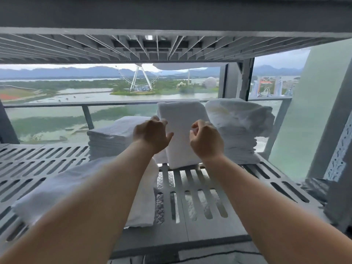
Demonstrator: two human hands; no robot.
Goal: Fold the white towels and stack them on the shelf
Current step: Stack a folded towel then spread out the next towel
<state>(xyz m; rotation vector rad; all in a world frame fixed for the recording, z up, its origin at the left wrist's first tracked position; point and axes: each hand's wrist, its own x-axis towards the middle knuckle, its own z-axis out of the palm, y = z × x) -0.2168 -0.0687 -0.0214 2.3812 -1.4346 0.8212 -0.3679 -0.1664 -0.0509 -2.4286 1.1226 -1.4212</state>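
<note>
Towel [182, 119] stands on the shelf [47, 162]; your left hand [152, 134] and right hand [206, 141] curl fingers by it, grip unclear.

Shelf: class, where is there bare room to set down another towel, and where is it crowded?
Bare: the shelf left of the left stack, and its front between the front towel and the right post. Crowded: the back, where left stack, middle stack and right pile sit side by side.

A high-floor linen store is showing; slotted grey shelving [38, 168] is bearing stacked white towels [110, 138]; the window [57, 119] behind is overlooking water [133, 97] and a Ferris wheel [138, 79]
</note>
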